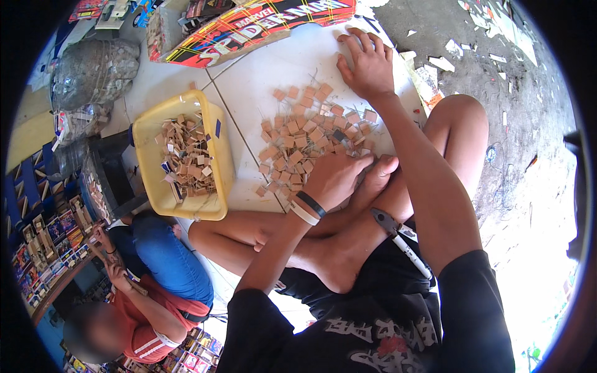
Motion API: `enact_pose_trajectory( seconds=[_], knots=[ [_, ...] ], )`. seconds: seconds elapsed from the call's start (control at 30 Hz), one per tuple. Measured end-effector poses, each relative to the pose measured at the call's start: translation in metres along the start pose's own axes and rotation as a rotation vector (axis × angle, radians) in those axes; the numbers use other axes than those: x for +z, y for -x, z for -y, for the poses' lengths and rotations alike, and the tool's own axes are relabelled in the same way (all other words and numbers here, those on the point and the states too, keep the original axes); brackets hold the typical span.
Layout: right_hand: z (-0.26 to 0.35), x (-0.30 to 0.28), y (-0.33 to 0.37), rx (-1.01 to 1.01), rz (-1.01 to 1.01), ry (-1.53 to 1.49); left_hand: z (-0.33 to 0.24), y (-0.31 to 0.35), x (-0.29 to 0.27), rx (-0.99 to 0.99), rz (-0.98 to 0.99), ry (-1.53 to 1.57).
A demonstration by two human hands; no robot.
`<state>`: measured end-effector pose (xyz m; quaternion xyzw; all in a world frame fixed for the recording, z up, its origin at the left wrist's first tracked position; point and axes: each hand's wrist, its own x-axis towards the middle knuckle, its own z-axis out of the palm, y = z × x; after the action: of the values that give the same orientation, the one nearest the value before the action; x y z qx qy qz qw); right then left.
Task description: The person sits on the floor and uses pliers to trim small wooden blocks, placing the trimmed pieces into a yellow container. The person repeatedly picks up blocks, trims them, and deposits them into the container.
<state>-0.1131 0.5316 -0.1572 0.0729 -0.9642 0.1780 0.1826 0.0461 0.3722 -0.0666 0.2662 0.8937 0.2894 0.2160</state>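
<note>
A loose pile of small brown square pieces [298, 140] lies on the white tiles, many with thin wire-like pins sticking out. My left hand [336, 177], with a black and a white band at the wrist, is over the near edge of the pile, beside my bare foot [376, 177]. Its fingers are bent together; whatever they may hold is hidden. Beyond the pile, my right hand [367, 65] rests on the tile with fingers apart and nothing in it. Across my lap lies a plier-like tool [398, 236] with a dark head and a white handle.
To the left stands a yellow plastic basin [143, 155] filled with similar brown pieces. A colourful printed carton [261, 31] borders the far side. Stuffed clear plastic bags [93, 71] sit farther left. At lower left another person [149, 304] sits working. Scraps litter the grey floor [460, 74] at right.
</note>
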Motion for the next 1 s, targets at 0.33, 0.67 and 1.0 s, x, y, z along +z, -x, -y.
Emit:
enact_pose_trajectory(
  seconds=[0.33,0.67,1.0],
  knots=[
    [0.001,-0.002,0.000,0.042,0.058,0.005,0.021,-0.005,-0.011,0.239,0.054,-0.137],
    [0.002,-0.006,0.000,0.001,0.034,0.008,0.029,0.003,-0.012,0.233,0.047,-0.109],
    [0.002,-0.005,0.000,0.013,0.030,0.009,0.040,0.012,-0.038,0.174,-0.091,0.262]
  ],
)
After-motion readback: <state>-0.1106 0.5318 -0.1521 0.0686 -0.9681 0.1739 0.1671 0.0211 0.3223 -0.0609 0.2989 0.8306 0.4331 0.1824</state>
